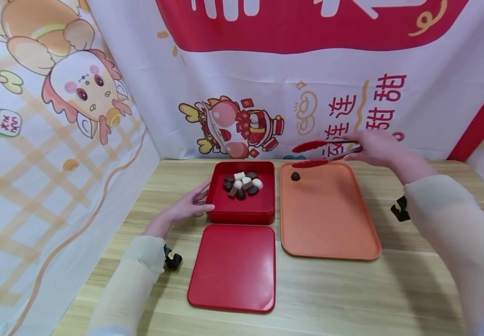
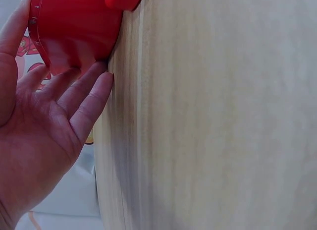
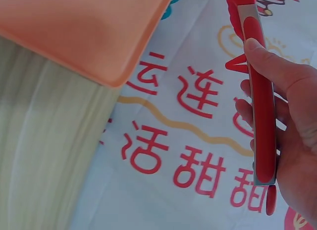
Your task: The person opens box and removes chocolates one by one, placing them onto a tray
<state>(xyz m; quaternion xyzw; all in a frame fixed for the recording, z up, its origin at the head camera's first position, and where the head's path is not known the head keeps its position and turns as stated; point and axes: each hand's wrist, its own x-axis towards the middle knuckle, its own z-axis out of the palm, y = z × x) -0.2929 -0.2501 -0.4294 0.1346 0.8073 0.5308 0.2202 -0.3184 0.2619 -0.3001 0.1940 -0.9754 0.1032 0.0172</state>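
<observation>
My left hand (image 1: 187, 205) rests against the left side of a square red box (image 1: 242, 218), thumb near its front rim. In the left wrist view, its fairly straight fingers touch the box wall (image 2: 74, 27). Inside the box lies a cluster of dark, brown and white chocolates (image 1: 242, 185). My right hand (image 1: 376, 148) grips red-and-metal tongs (image 1: 315, 145) over the far end of an orange tray (image 1: 330, 214). The tong arms are spread, with nothing visible between the tips. One dark round chocolate (image 1: 295, 176) sits on the tray, just below and in front of the tips.
A flat red lid (image 1: 233, 268) lies in front of the box on the wooden table (image 1: 330, 298). The tray stands close to the box's right side. Printed cloth (image 1: 141, 70) hangs behind the table and along the left.
</observation>
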